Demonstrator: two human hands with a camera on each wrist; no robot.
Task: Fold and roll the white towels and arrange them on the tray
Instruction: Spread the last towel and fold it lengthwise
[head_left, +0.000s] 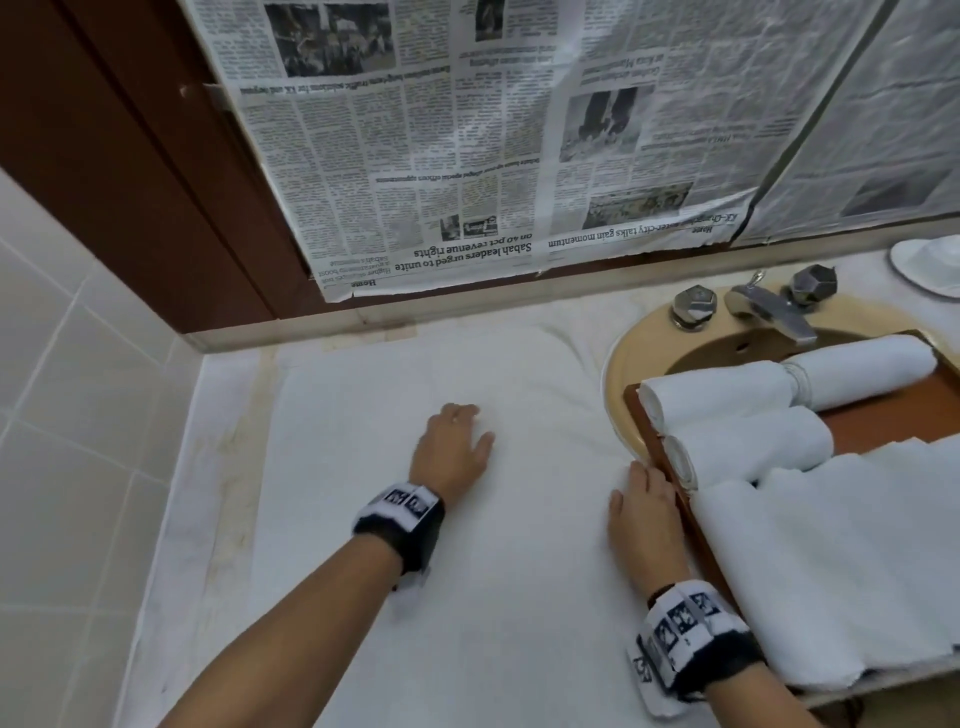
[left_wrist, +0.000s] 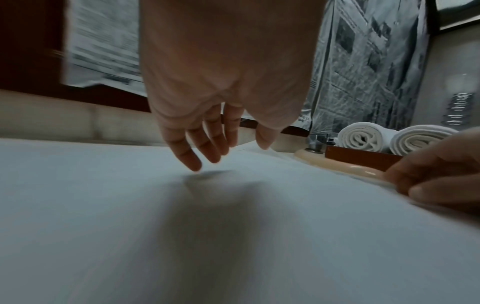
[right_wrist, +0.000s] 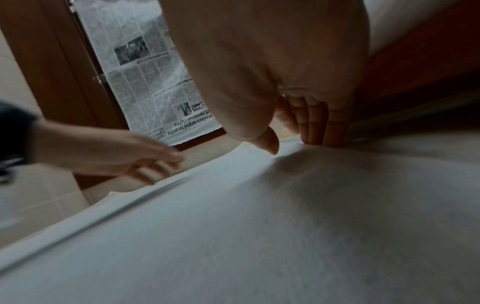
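Both hands flat: left hand (head_left: 451, 447) with relaxed fingers on the spread towel (head_left: 415, 571), right hand (head_left: 641, 512) against the tray (head_left: 670, 478), where only the left wrist view shows 2 rolled towels' (left_wrist: 361, 136) spiral ends.

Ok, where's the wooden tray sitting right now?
In the head view the wooden tray is at the right, resting across the beige sink below the faucet, with rolled towels on it.

A large white towel (head_left: 415, 519) is spread flat across the lower centre of the head view. At right, a brown tray (head_left: 670, 467) carries three rolled towels (head_left: 748, 441) beside a pile of unrolled ones (head_left: 857, 561).
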